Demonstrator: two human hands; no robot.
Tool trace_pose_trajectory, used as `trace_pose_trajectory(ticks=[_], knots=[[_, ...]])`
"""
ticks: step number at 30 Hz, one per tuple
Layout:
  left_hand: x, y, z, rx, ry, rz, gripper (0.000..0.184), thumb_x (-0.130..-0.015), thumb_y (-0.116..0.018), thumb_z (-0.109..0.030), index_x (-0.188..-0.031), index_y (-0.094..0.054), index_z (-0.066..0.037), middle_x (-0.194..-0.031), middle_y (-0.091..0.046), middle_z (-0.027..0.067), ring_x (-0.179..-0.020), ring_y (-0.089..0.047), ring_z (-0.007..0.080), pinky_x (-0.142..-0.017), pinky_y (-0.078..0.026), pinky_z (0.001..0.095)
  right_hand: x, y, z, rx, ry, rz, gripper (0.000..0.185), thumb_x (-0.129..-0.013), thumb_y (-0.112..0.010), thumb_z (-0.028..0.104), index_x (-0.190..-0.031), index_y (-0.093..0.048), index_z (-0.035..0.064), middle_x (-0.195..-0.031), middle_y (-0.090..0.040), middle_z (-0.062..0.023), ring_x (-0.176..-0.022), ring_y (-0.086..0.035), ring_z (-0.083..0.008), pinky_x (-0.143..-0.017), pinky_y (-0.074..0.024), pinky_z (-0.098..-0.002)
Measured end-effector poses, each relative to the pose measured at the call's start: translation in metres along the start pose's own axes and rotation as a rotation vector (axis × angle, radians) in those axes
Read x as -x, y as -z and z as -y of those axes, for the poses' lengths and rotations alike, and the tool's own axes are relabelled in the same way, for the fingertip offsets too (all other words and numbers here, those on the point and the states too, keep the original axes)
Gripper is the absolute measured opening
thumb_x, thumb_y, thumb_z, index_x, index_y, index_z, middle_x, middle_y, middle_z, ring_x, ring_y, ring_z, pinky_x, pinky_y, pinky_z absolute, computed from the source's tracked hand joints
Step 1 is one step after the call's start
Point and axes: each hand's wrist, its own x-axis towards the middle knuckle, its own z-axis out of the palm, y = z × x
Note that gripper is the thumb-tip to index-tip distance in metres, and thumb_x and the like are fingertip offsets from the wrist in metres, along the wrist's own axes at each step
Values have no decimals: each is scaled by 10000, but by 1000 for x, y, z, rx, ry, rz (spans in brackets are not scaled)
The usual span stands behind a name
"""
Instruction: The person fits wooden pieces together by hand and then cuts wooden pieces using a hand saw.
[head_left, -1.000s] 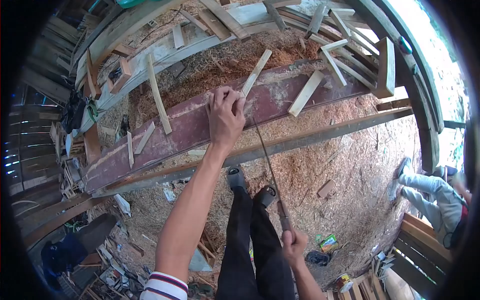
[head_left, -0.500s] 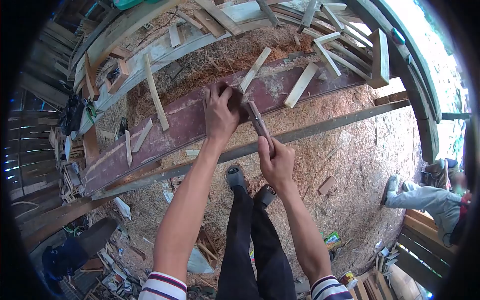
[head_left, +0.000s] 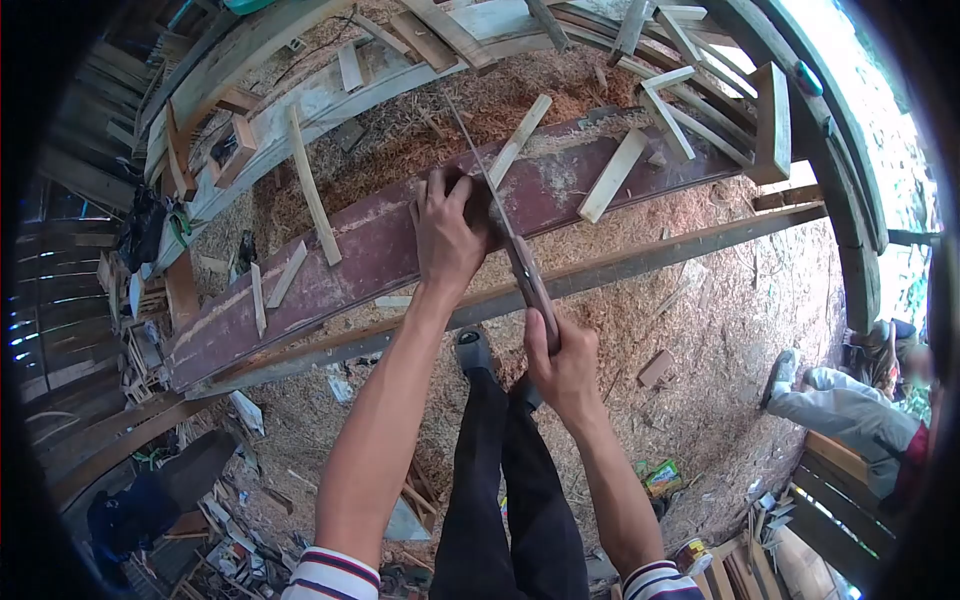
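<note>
Saw (head_left: 517,246): over red board (head_left: 375,250), handle (head_left: 530,280) on its near side | right hand (head_left: 567,368): wrapped round handle | left hand (head_left: 447,235): fingers bent at board, grip unclear | handling: probably light, thin blade (head_left: 499,206) springy; hold by handle.

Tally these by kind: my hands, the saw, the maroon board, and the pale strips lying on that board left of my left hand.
Hands (left hand, right hand): 2
Saw: 1
Maroon board: 1
Pale strips: 3
Total: 7
</note>
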Motion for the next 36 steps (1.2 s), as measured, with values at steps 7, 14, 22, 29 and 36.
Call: trace_pose_trajectory(ticks=[7,14,22,29,36], knots=[[-4,-4,1,25,1,-32,144,-858,-649,-154,-972,-632,-67,-1062,-554,112,-1038,-516,330,-912,-398,487,146,46,-64,126,-38,9,152,-873,-615,120,-845,-668,-19,-519,-468,-141,-422,-514,-299,-445,-376,-380],[-2,-4,5,73,7,-36,119,-884,-657,-194,-931,-628,-89,-1055,-557,67,-1018,-522,309,-892,-410,470,157,73,-78,24,3,-74,317,-895,-559,226,-679,-596,-3,-511,-441,-90,-410,-479,-244,-437,-331,-356],[3,7,-3,-90,-214,-143,196,-821,-750,-137,-953,-645,-39,-989,-592,82,-900,-586,297,-821,-471,431,74,35,-66,-50,162,-96,220,-893,-608,149,-755,-620,-22,-501,-338,-70,-399,-386,-197,-431,-299,-342],[5,23,0,-30,-133,67,120,-896,-647,-122,-954,-632,-19,-881,-601,141,-788,-632,363,-648,-495,451,58,33,-46,-35,42,-95,497,-980,-495,386,-679,-557,-4,-548,-494,-18,-502,-455,-103,-474,-332,-285],[3,42,9,214,-27,137,182,-949,-587,-132,-1074,-641,-10,-898,-637,154,-702,-646,258,-610,-491,391,54,36,-41,-14,59,-85,501,-984,-484,397,-680,-562,6,-554,-504,-11,-503,-447,-99,-477,-313,-275]])
